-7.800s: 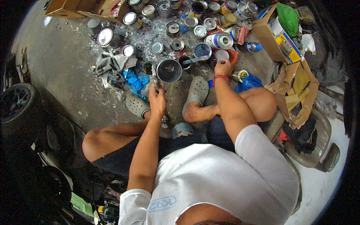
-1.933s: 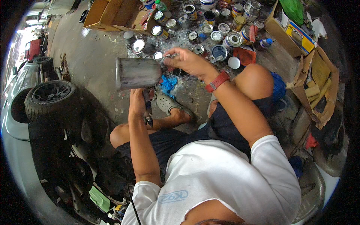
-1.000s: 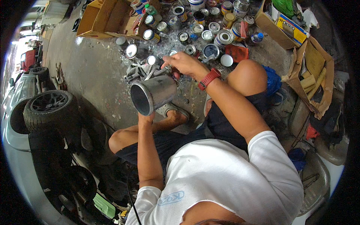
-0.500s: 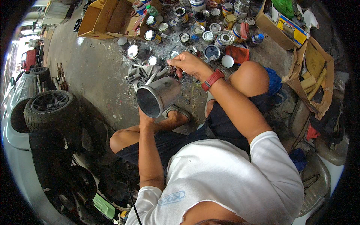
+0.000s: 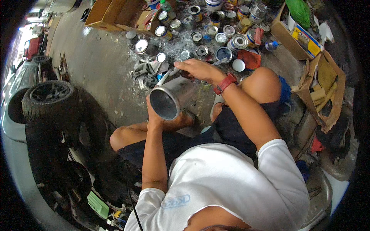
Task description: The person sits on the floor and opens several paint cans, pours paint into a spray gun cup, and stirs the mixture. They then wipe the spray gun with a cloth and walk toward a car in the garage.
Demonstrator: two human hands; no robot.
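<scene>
Your cup (image 5: 180, 92), a grey metal cylinder, is in front of you between your hands, its open mouth tipped toward you and leftward, its long axis slanting away to the right; a smooth grey inner wall shows. Your left hand (image 5: 153, 112) is under its near-left side; the cup hides those fingers, so you cannot tell their grip. Your right hand (image 5: 199, 71) is beyond it, fingers extended and together, though whether they clamp anything is unclear. Ahead, an open can (image 5: 224, 48) holds something dark blue-grey, with other cans (image 5: 238, 41) around it. Rightward, a box (image 5: 284, 39) holds a green bag (image 5: 299, 16), and a torn carton (image 5: 327, 118) holds tan pieces (image 5: 318, 95).
</scene>
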